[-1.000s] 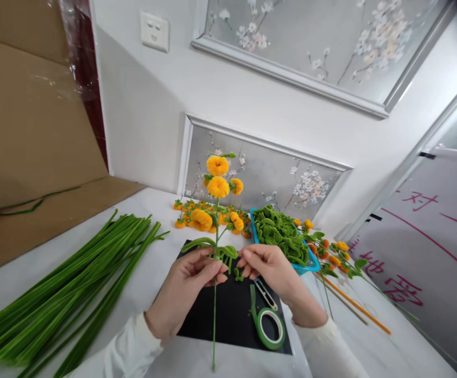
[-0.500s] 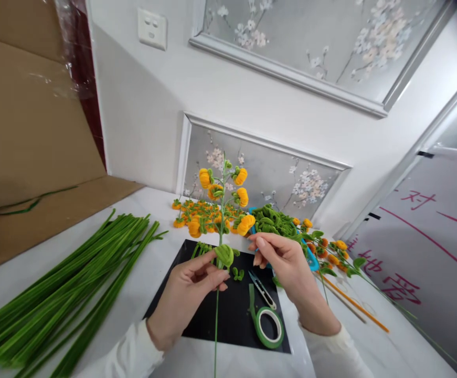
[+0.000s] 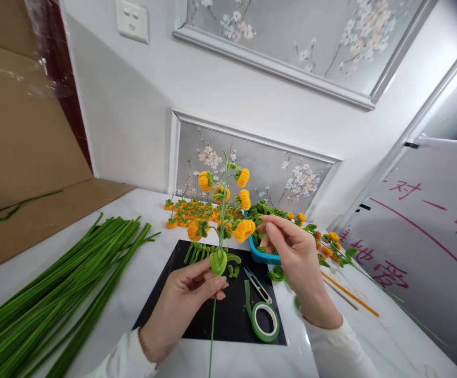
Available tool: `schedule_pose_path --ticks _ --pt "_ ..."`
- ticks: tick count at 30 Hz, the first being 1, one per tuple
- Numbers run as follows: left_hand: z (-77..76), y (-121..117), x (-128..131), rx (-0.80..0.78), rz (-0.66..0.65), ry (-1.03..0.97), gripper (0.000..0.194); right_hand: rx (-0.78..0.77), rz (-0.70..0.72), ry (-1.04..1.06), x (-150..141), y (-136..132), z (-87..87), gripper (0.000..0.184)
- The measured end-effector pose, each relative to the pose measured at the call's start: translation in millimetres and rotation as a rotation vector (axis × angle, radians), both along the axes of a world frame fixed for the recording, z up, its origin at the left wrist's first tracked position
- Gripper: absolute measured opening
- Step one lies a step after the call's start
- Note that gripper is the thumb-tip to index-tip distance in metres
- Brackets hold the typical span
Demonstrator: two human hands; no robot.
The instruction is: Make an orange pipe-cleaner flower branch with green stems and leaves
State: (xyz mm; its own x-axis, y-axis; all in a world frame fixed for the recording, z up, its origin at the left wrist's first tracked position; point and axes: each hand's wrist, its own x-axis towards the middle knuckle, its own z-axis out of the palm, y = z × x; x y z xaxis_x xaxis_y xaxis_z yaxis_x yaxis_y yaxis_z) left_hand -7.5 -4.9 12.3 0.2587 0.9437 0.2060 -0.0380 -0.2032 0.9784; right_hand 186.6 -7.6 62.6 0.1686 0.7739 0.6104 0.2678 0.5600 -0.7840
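Observation:
My left hand [image 3: 191, 299] pinches the green stem [image 3: 211, 336] of an artificial flower spray, just below a looped fuzzy green leaf [image 3: 218, 261]. Higher on this upright stem, puffy orange blossoms [image 3: 244, 230] branch off to both sides. To the right, my right hand [image 3: 291, 252] is raised in front of a blue basket [image 3: 265, 257], thumb and forefinger pressed together; whatever may be between them is too small to make out. Behind and below the hands lies a black mat [image 3: 208, 325] with snips [image 3: 258, 286] and a roll of green tape [image 3: 272, 336].
A bundle of green pipe cleaners [image 3: 66, 283] covers the table's left side. More orange blossoms [image 3: 189, 212] lie at the back, near the wall. Green leaves [image 3: 262, 210] fill the basket. Finished-looking sprays [image 3: 332, 252] and an orange stick [image 3: 354, 296] rest at right.
My right hand has moved up and right, away from the stem. The spray has tilted slightly in my left hand, and a second green leaf now shows beside the looped one. The view has shifted.

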Motion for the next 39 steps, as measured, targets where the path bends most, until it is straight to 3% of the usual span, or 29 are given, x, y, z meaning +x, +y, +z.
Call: schedule_pose_path --ticks 5,9,12,19,26,33,39 --pt "0.7 -4 4 -0.059 0.033 -0.035 0.015 0.225 -0.284 -0.294 -3 -8 30.2 0.02" --pt "-7.0 -3 5 -0.09 0.075 -0.033 0.035 0.311 -0.296 -0.709 -13 -3 61.9 0.023" --pt "-10.3 -3 5 -0.083 0.085 -0.026 0.04 0.298 -0.351 -0.965 -20 7 70.8 0.022" --pt "-5.6 -8 5 -0.032 0.113 -0.032 0.039 0.313 -0.498 -1.288 -26 25 52.3 0.023" --pt "-7.7 -9 4 -0.036 0.112 -0.052 0.034 0.159 -0.607 -1.279 -19 34 34.5 0.012" --pt "-12.2 -12 6 -0.046 0.13 -0.039 0.032 0.284 -0.599 -1.248 -15 38 20.4 0.02" --pt "-17.7 -12 7 0.044 0.135 -0.044 0.03 0.281 -0.635 -1.304 -17 35 20.4 0.017"
